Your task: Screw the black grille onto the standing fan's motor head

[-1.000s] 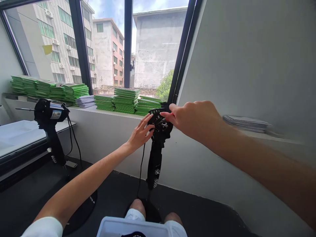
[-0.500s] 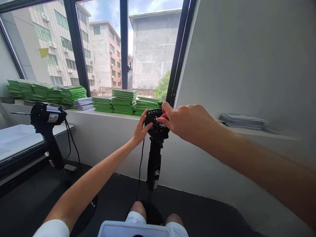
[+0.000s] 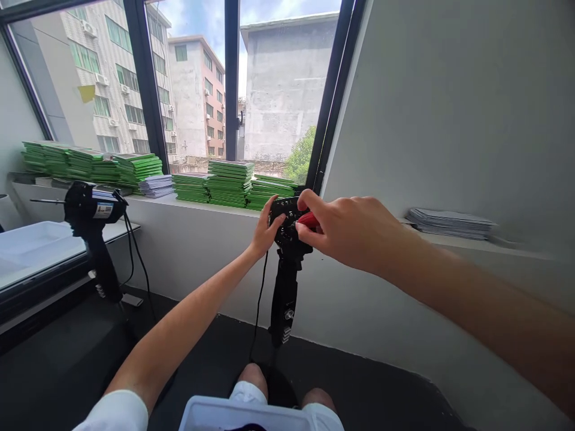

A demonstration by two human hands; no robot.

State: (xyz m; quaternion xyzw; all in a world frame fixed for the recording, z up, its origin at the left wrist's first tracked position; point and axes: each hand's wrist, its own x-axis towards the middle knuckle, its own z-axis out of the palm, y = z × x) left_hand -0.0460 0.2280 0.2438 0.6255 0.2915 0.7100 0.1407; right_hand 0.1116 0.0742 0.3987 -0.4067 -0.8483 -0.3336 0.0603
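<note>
A black device (image 3: 284, 287) stands upright on a pole in front of me, with a round, perforated head and knobs low on its body. My left hand (image 3: 266, 230) grips the left edge of the head, its thumb lying on the face. In my right hand (image 3: 335, 221) is a red-handled tool (image 3: 309, 221), pinched between thumb and fingers against the right part of the head. The tool's tip is too small to make out.
Green stacks (image 3: 230, 184) line the windowsill. A second black device (image 3: 96, 209) with a thin rod stands at left beside a white tray (image 3: 36, 242). Papers (image 3: 451, 222) lie on the right ledge. A pale tray (image 3: 251, 409) rests on my lap.
The view has shifted slightly, so the scene sits a little further right. More of the red handle shows in my right hand, which has turned slightly. My left hand still holds the head.
</note>
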